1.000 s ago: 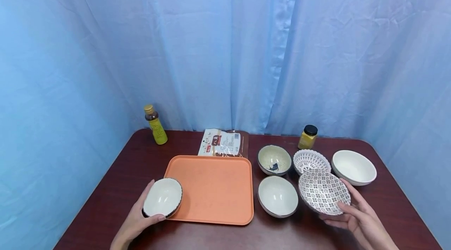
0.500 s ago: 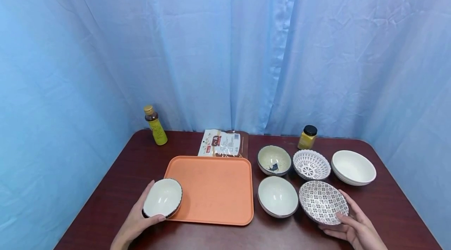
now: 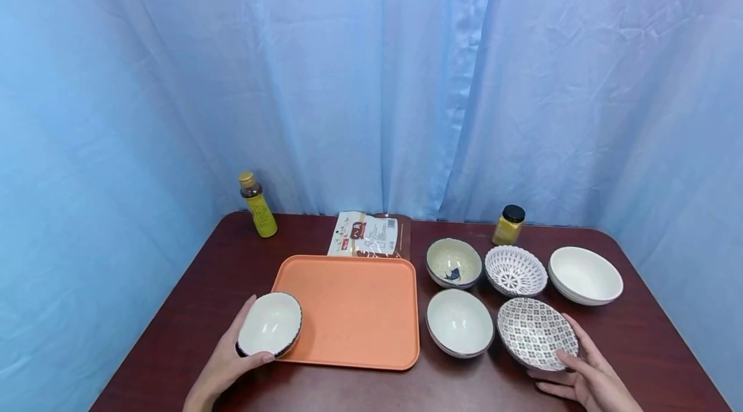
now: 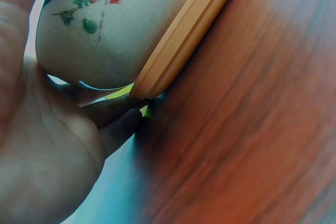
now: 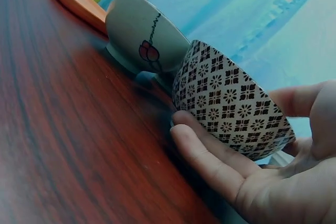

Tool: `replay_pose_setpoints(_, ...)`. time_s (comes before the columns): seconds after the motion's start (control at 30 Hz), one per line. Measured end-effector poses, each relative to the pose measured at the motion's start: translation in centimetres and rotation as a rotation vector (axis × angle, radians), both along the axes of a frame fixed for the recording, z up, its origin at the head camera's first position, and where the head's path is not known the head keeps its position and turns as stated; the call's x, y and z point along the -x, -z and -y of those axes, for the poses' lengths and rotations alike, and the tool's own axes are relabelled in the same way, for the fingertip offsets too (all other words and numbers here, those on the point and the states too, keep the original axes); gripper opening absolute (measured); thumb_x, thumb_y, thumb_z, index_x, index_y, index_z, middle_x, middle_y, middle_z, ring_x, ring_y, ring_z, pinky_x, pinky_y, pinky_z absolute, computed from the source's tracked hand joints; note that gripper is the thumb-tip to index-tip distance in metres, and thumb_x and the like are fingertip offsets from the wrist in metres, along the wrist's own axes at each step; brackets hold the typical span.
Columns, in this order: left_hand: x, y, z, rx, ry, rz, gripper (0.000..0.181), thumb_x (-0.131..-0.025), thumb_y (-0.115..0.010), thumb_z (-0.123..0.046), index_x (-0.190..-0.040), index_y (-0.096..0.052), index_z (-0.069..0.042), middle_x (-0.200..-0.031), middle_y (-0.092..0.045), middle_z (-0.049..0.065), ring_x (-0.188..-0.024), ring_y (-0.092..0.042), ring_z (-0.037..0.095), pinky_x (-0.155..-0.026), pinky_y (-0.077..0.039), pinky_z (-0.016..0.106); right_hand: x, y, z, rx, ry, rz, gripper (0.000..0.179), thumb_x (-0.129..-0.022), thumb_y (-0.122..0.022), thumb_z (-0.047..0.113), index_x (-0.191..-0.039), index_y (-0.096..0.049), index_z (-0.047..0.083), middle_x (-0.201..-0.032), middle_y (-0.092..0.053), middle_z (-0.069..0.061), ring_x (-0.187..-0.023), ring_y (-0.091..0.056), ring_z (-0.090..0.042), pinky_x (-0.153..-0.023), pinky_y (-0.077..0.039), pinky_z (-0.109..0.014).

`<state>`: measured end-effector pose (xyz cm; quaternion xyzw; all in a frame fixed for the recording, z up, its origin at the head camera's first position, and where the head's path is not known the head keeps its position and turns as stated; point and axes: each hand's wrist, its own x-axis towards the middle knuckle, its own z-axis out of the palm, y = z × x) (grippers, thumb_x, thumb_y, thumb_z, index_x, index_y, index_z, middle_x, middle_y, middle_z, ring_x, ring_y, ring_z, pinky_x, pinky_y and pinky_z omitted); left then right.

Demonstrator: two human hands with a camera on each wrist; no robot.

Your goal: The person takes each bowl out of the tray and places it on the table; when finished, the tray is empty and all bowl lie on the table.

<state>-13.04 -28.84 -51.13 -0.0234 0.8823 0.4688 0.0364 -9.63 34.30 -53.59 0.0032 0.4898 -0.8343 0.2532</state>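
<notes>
My left hand (image 3: pixel 232 351) grips a white bowl with a dark rim (image 3: pixel 270 323) at the near left corner of the orange tray (image 3: pixel 354 312). The left wrist view shows red and green painted decoration on the bowl's outside (image 4: pixel 105 30), beside the tray's edge (image 4: pixel 178 40). On the right, my right hand (image 3: pixel 589 363) holds a bowl with a dark geometric pattern (image 3: pixel 536 333), thumb over its rim and fingers beneath. In the right wrist view this patterned bowl (image 5: pixel 226 103) stands close to a plain white bowl (image 5: pixel 142 35) with a red flower drawing. Its base is partly hidden by my fingers.
Behind these stand a cream bowl with a blue motif (image 3: pixel 453 260), a scalloped bowl (image 3: pixel 515 269) and stacked white bowls (image 3: pixel 585 273). A yellow jar (image 3: pixel 509 226), a packet (image 3: pixel 366 235) and a green-labelled bottle (image 3: pixel 258 207) line the far edge of the table.
My right hand has brought the patterned bowl down and nearer, away from the scalloped bowl, which now shows more fully. The left hand and its bowl have stayed in place.
</notes>
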Motion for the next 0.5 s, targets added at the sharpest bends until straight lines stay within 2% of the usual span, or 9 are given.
replay_pose_setpoints(0.03,0.0,0.0,0.0,-0.001,0.000,0.000,0.115,-0.076,-0.086,-0.028,-0.163,-0.012,-0.015,-0.166,-0.020,0.020,-0.148,-0.027,0.043,-0.109,-0.032,0.068,0.1,-0.1,0.0,-0.046,0.002,0.021,0.079,-0.111,-0.024,0.018,-0.138,0.044,0.048,-0.164,0.013,0.019,-0.105,-0.073,-0.026,-0.091,-0.057,-0.047)
replay_pose_setpoints(0.1,0.0,0.0,0.0,-0.007,0.003,-0.004,0.115,-0.075,-0.086,-0.027,-0.163,-0.012,-0.014,-0.166,-0.020,0.021,-0.148,-0.027,0.043,-0.110,-0.032,0.068,0.3,-0.6,-0.1,-0.147,-0.001,0.053,0.078,-0.111,-0.025,0.024,-0.139,0.043,0.049,-0.150,0.052,0.009,-0.103,-0.073,-0.025,-0.089,-0.058,-0.048)
replay_pose_setpoints(0.13,0.0,0.0,0.0,-0.011,0.004,-0.005,0.115,-0.075,-0.086,-0.027,-0.162,-0.012,-0.014,-0.166,-0.020,0.020,-0.148,-0.026,0.043,-0.110,-0.031,0.068,0.4,-0.9,-0.2,-0.199,-0.005,0.063,0.077,-0.111,-0.025,0.026,-0.139,0.043,0.049,-0.141,0.062,0.003,-0.102,-0.073,-0.026,-0.088,-0.058,-0.049)
replay_pose_setpoints(0.17,0.0,0.1,0.0,-0.015,0.006,-0.008,0.115,-0.075,-0.086,-0.026,-0.162,-0.012,-0.014,-0.166,-0.020,0.021,-0.148,-0.026,0.043,-0.110,-0.032,0.068,0.4,-1.2,-0.3,-0.251,-0.011,0.066,0.077,-0.111,-0.025,0.029,-0.139,0.044,0.047,-0.141,0.062,-0.006,-0.101,-0.073,-0.027,-0.088,-0.058,-0.050)
replay_pose_setpoints(0.27,0.0,0.1,0.0,-0.026,0.013,-0.017,0.115,-0.076,-0.086,-0.025,-0.162,-0.012,-0.012,-0.167,-0.020,0.021,-0.148,-0.026,0.043,-0.110,-0.031,0.068,0.2,-2.2,-0.8,-0.414,-0.023,0.059,0.077,-0.111,-0.027,0.036,-0.141,0.043,0.044,-0.155,0.039,-0.028,-0.102,-0.073,-0.029,-0.088,-0.057,-0.051)
replay_pose_setpoints(0.3,0.0,0.1,0.0,-0.027,0.012,-0.018,0.115,-0.076,-0.086,-0.025,-0.162,-0.012,-0.013,-0.167,-0.020,0.021,-0.148,-0.026,0.043,-0.110,-0.031,0.068,0.2,-2.5,-1.1,-0.455,-0.026,0.044,0.077,-0.111,-0.027,0.036,-0.141,0.043,0.044,-0.160,0.013,-0.036,-0.102,-0.073,-0.029,-0.088,-0.057,-0.051)
replay_pose_setpoints(0.37,0.0,0.1,0.1,-0.033,0.014,-0.021,0.114,-0.076,-0.086,-0.025,-0.162,-0.012,-0.013,-0.167,-0.019,0.020,-0.148,-0.026,0.043,-0.110,-0.031,0.068,0.0,-3.0,-1.9,-0.533,-0.024,-0.020,0.078,-0.111,-0.029,0.032,-0.144,0.041,0.042,-0.149,-0.037,-0.027,-0.101,-0.074,-0.027,-0.086,-0.058,-0.051)
replay_pose_setpoints(0.47,0.0,0.1,0.1,-0.036,0.014,-0.023,0.114,-0.076,-0.086,-0.025,-0.162,-0.012,-0.013,-0.167,-0.019,0.020,-0.149,-0.025,0.043,-0.110,-0.031,0.068,-0.4,-4.6,-2.1,-0.739,0.057,-0.152,0.080,-0.110,-0.035,0.027,-0.150,0.033,0.041,-0.140,-0.050,-0.016,-0.092,-0.073,-0.013,-0.077,-0.060,-0.044)
replay_pose_setpoints(0.5,0.0,0.1,0.1,-0.038,0.014,-0.026,0.114,-0.076,-0.086,-0.025,-0.162,-0.012,-0.013,-0.167,-0.019,0.020,-0.149,-0.025,0.043,-0.110,-0.031,0.068,-0.6,-5.3,-2.0,-0.818,0.085,-0.204,0.081,-0.110,-0.037,0.026,-0.151,0.031,0.041,-0.140,-0.050,-0.017,-0.090,-0.072,-0.008,-0.074,-0.060,-0.041)
